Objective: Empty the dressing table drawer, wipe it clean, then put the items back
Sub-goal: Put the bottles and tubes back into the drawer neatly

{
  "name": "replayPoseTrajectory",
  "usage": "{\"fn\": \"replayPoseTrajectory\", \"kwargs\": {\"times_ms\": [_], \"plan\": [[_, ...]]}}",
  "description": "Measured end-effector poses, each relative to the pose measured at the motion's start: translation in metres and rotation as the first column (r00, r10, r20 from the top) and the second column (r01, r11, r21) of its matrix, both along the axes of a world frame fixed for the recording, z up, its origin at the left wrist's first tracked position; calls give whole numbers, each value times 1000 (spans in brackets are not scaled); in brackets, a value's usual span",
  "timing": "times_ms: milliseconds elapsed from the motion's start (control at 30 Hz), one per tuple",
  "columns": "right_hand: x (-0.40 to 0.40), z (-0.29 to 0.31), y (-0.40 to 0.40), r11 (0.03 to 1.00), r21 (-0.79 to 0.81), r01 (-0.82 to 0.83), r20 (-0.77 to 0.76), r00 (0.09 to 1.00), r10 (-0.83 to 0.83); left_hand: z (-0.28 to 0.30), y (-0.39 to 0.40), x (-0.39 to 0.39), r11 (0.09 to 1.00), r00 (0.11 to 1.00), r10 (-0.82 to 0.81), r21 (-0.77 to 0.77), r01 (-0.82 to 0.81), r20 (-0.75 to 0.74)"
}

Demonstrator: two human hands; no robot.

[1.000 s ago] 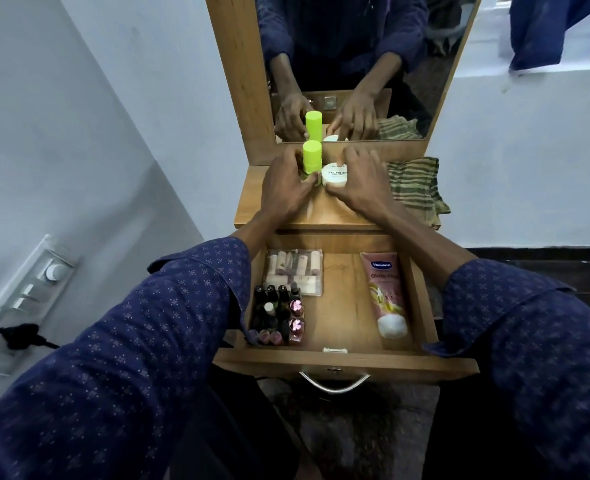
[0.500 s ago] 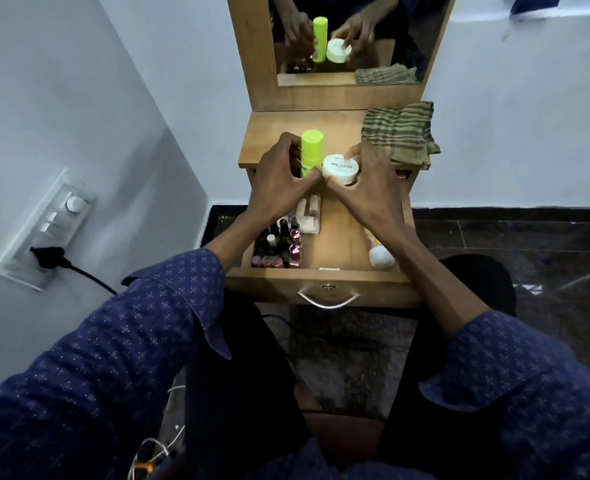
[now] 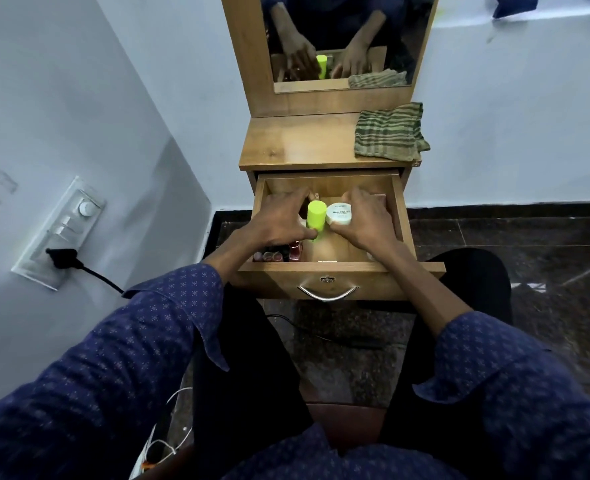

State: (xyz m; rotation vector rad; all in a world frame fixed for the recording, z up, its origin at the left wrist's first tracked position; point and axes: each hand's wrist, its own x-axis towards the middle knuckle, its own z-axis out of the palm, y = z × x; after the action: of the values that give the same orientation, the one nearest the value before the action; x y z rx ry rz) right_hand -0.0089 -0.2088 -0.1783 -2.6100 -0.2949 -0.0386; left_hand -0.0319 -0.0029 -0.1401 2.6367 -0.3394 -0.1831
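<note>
The wooden drawer (image 3: 324,276) of the dressing table is pulled out. Inside it, my left hand (image 3: 279,221) grips a neon-green bottle (image 3: 316,216), held upright over the drawer's middle. My right hand (image 3: 364,221) holds a round white jar (image 3: 338,213) labelled nail polish, right beside the bottle. Several small nail polish bottles (image 3: 279,254) stand at the drawer's front left, partly hidden by my left wrist. The pink tube on the right is hidden under my right arm.
A folded green striped cloth (image 3: 388,135) lies on the right of the table top (image 3: 293,143). A mirror (image 3: 338,39) stands behind it. A switch panel with a black plug (image 3: 61,259) is on the left wall. Dark tiled floor lies to the right.
Both hands have carried the green bottle and the white jar from the table top down into the drawer. The view has tilted downward.
</note>
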Motion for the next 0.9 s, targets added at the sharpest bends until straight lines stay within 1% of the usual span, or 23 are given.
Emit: {"fn": "replayPoseTrajectory", "kwargs": {"times_ms": [100, 167, 300, 400, 500, 633, 800, 900], "plan": [[3, 0, 7, 992, -125, -14, -27, 1000, 11, -1, 3, 2, 999, 999, -18, 37, 19, -28], [3, 0, 9, 986, -166, -16, -36, 999, 10, -2, 2, 4, 997, 998, -38, 67, 41, -43], [0, -2, 12, 979, -195, -49, -40, 998, 42, -3, 0, 9, 984, 996, -84, 155, 89, -38], [-1, -3, 10, 976, -212, -47, -60, 998, 35, -2, -1, 11, 972, 994, -107, 206, 111, -31], [-1, -1, 10, 966, -256, -40, -72, 997, 22, -1, -4, 12, 955, 994, -105, 277, 109, -31], [-2, 0, 9, 956, -288, -52, -91, 995, 27, 4, -7, 14, 942, 994, -106, 316, 111, -32], [-1, 0, 9, 956, -289, -51, -90, 996, 26, 10, -11, 19, 916, 988, -150, 378, 133, 16], [-1, 0, 8, 960, -278, -31, -93, 996, 5, 10, -15, 22, 880, 981, -188, 451, 151, 38]]}}
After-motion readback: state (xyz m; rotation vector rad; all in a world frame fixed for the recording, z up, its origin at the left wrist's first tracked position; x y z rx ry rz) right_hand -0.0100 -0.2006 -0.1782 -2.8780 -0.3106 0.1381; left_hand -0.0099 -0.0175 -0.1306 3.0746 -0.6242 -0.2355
